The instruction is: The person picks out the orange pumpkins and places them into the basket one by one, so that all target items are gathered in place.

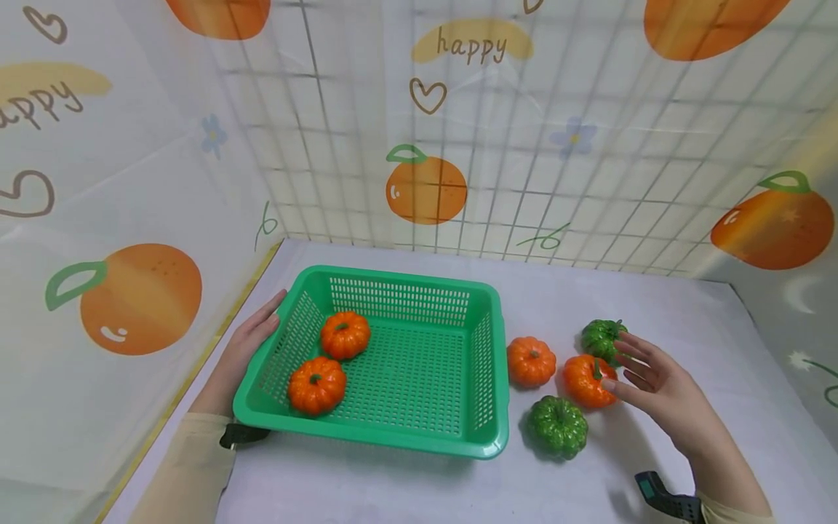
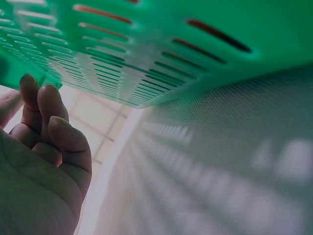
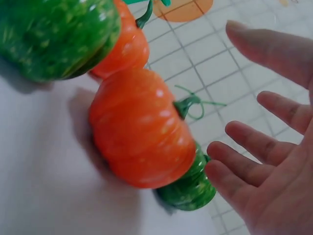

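Note:
A green plastic basket (image 1: 432,378) with slotted walls holds two small orange pumpkins, one toward the back (image 1: 345,335) and one toward the front (image 1: 317,386). Along its left outer wall rests my left hand (image 1: 245,349); in the left wrist view its fingers are loosely bent beside the slots. My right hand (image 1: 668,397), fingers apart and holding nothing, hovers over the right edge of an orange pumpkin (image 1: 585,382). Around that pumpkin sit another orange one (image 1: 531,362) against the basket's right side, a green one (image 1: 558,428) in front and a green one (image 1: 601,339) behind, partly hidden by my fingers.
A white cloth (image 1: 366,487) covers the table. Behind it rises a wire grid wall (image 1: 524,211) under a sheer printed curtain, and similar printed sheets hang at the left (image 1: 131,182) and right (image 1: 801,306).

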The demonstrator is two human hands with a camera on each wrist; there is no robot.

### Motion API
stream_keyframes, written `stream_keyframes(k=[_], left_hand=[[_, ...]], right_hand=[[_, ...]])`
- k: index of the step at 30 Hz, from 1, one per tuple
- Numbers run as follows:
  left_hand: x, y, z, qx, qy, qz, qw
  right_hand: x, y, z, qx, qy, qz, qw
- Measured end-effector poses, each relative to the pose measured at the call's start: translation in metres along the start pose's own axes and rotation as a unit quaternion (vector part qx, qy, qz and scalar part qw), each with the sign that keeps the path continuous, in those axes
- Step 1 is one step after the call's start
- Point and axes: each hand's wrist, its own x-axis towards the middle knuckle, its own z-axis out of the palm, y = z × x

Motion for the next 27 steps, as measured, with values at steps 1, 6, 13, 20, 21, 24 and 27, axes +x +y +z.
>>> stream_keyframes(k=[1, 6, 13, 20, 21, 24, 27], left_hand=[[0.000, 0.000, 0.000, 0.000, -0.001, 0.001, 1.0000], [0.001, -0.001, 0.000, -0.001, -0.003, 0.010, 0.9999], [0.000, -0.002, 0.000, -0.003, -0.008, 0.013, 0.9999], [0.001, 0.000, -0.001, 0.001, -0.006, -0.001, 1.0000], [0.000, 0.000, -0.001, 0.002, -0.005, -0.004, 1.0000], [-0.001, -0.001, -0.001, 0.000, -0.003, -0.014, 0.9999], [0.000, -0.002, -0.001, -0.003, -0.003, -0.017, 0.9998]], right_hand=[[-0.001, 0.003, 0.001, 0.000, 0.002, 0.004, 1.0000], [-0.004, 0.014, 0.003, 0.006, 0.011, 0.022, 0.9997], [-0.005, 0.032, 0.010, 0.031, 0.014, 0.044, 0.9984], [-0.003, 0.046, 0.018, 0.047, 0.014, 0.060, 0.9970], [-0.003, 0.047, 0.018, 0.046, 0.011, 0.062, 0.9969], [-0.003, 0.049, 0.020, 0.042, 0.005, 0.066, 0.9969], [-0.003, 0.050, 0.021, 0.034, 0.002, 0.070, 0.9970]])
